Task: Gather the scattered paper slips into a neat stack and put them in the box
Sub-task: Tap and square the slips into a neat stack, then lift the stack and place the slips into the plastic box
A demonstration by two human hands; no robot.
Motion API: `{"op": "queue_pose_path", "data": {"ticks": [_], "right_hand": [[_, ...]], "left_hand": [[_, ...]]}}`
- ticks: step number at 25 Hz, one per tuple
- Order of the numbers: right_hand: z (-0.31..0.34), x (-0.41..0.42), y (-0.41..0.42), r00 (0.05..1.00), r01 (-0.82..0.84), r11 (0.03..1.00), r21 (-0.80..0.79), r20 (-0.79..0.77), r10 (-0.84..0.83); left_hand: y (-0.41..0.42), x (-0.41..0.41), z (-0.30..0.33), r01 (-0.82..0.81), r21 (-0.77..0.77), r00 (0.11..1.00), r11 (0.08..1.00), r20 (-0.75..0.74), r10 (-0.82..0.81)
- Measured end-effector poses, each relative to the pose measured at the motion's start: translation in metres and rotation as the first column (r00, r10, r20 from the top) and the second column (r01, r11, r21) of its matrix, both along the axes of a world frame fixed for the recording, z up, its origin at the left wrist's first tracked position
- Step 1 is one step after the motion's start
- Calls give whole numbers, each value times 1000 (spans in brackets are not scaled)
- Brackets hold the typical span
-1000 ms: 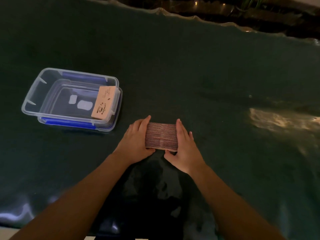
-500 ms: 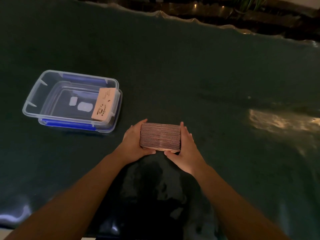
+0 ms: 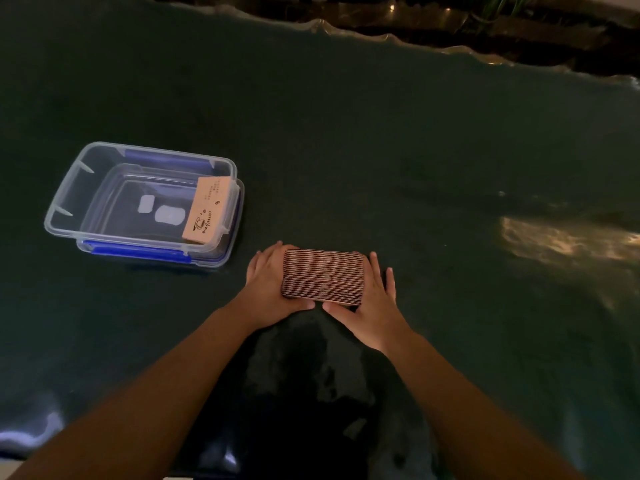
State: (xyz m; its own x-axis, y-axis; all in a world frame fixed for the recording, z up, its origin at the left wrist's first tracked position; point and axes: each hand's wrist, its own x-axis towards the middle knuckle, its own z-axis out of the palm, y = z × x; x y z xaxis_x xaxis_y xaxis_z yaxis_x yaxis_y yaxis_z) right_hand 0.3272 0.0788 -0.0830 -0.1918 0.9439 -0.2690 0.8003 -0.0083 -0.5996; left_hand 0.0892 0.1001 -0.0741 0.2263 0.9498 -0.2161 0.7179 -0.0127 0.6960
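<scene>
While both hands press in from opposite ends, the stack of paper slips (image 3: 323,277) stands on edge between them. The left hand (image 3: 268,284) has its fingers (image 3: 266,258) flat against one end and its thumb hooked along the near side. The right hand (image 3: 372,299) mirrors it, fingers (image 3: 377,271) laid up the other end, thumb meeting the left one at the near bottom corner. Both hands are closed onto the stack only as flat clamps, not wrapped round it; whether it rests on the dark worktop (image 3: 346,150) or is just clear of it I cannot tell.

Beyond the left fingers and off to their outer side sits the clear plastic box (image 3: 65,206) with blue clips, apart from the hands. One slip (image 3: 206,211) already leans inside it against the wall nearest the fingers.

The risk, as I judge it, lies in the carry. A stack held only by end pressure can bow and burst from the middle if the squeeze slackens or grows uneven, scattering slips again. Lowering it could also catch the rim, or knock the leaning slip flat under the stack so it sits crooked.
</scene>
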Motion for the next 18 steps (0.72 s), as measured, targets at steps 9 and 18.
{"op": "queue_pose_path", "data": {"ticks": [9,18], "right_hand": [[29,4,12,954,146,968,-206,-230,-193],[119,-6,29,669,46,928,-370,-678,-304]], "left_hand": [[12,-8,24,-19,-202,986,979,160,52],[7,-6,105,-15,-409,545,912,762,350]]}}
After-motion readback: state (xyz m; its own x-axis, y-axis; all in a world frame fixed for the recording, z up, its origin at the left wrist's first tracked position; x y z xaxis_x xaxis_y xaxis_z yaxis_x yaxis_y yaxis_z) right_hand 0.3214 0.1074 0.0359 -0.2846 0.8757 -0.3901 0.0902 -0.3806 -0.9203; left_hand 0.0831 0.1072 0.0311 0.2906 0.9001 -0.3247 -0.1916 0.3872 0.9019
